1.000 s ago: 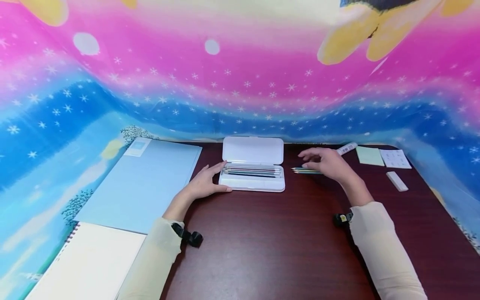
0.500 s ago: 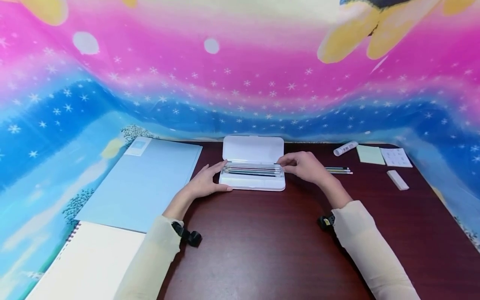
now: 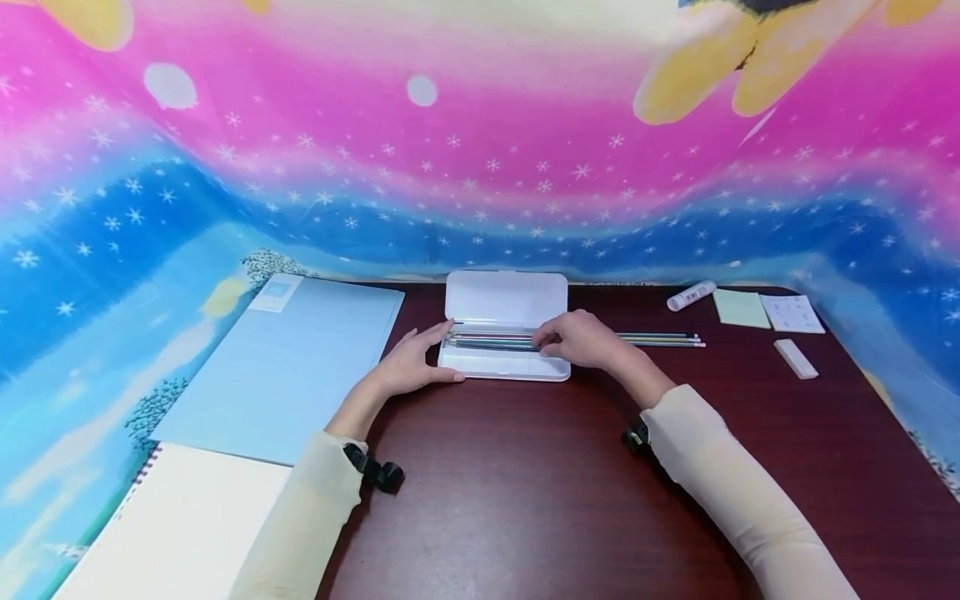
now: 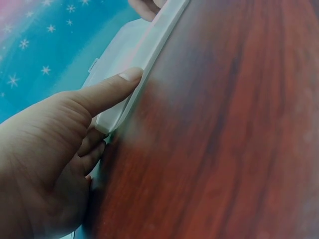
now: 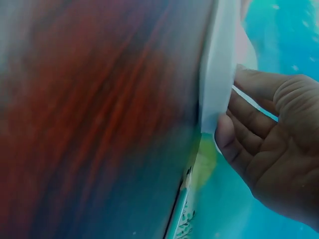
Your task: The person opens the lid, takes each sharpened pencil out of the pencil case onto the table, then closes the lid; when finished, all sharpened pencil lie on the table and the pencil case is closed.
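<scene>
A white pencil case (image 3: 498, 365) lies with its lid (image 3: 506, 300) raised at the back of the table; several pencils (image 3: 491, 340) fill its tray. My left hand (image 3: 408, 363) holds the case's left end, thumb on the front edge and fingers toward the back corner. In the left wrist view the thumb (image 4: 117, 89) presses the case wall. My right hand (image 3: 588, 340) reaches over the case's right end, fingers bent down at the pencils. Whether it grips one I cannot tell. Right of the case lie a few loose pencils (image 3: 663, 340), partly behind that hand.
Light blue folders (image 3: 315, 367) and a spiral sketchbook (image 3: 187, 525) lie on the left. A glue stick (image 3: 691, 297), a green sticky-note pad (image 3: 741, 309), a patterned pad (image 3: 792, 314) and a white eraser (image 3: 796, 359) are at the back right. A printed cloth backdrop (image 3: 480, 167) hangs behind the table.
My right hand has moved left from the loose pencils to the case's right end, then in over its pencils. The loose pencils stay put on the table. My left hand keeps its place.
</scene>
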Demonstrator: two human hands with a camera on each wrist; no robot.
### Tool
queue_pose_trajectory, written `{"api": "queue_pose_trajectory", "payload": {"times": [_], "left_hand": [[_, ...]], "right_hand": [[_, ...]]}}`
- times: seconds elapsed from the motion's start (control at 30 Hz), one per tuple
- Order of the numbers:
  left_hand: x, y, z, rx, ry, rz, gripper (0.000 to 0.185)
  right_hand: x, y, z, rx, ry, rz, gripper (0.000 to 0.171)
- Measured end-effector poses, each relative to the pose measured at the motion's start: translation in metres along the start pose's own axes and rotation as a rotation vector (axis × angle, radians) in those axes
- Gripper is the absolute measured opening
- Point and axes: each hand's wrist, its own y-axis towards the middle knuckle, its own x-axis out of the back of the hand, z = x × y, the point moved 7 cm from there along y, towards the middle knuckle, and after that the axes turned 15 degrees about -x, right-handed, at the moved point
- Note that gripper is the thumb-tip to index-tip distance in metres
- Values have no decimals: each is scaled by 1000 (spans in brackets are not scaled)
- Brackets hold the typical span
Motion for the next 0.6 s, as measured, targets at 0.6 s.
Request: {"api": "queue_pose_trajectory", "payload": {"times": [0.6], "left_hand": [[2, 1, -1, -21, -6, 2, 102]], "right_hand": [[-2, 2, 6, -8, -10, 11, 11]]}}
